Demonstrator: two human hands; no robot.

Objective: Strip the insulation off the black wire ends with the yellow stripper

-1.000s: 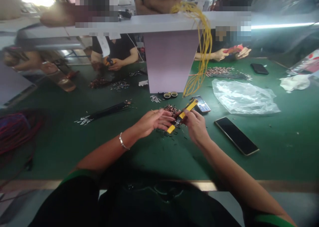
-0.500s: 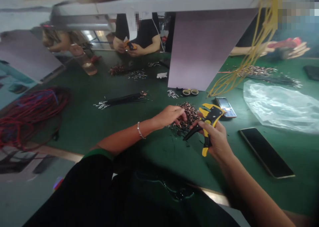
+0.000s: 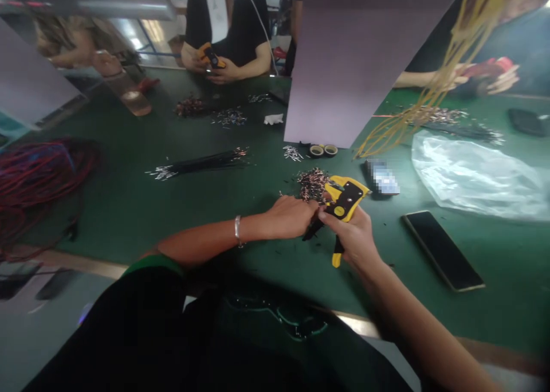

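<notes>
My right hand [image 3: 358, 234] is wrapped round a yellow-and-black wire stripper [image 3: 349, 199]. Its jaws point up and its handles hang toward me. My left hand [image 3: 293, 215] is closed, back upward, close by the tool's black handle. The undersides of its fingers are hidden, so I cannot make out what they hold. Just beyond both hands lies a pile of short wire pieces [image 3: 313, 183] with copper-coloured ends. A bundle of black wires [image 3: 201, 163] with silvery tips rests farther left on the green table [image 3: 253, 180].
A smartphone [image 3: 442, 251], a keypad phone [image 3: 381, 177] and a clear plastic bag [image 3: 472, 177] lie at the right. Two tape rolls [image 3: 323, 151] stand before a pale panel [image 3: 335, 65]. Red cable [image 3: 43, 180] is coiled at left. Co-workers' hands [image 3: 219, 68] are across the table.
My left hand has come down and closed at the near edge of the wire pile, beside the wire stripper. The right hand has shifted left with the tool. My view has tilted down.
</notes>
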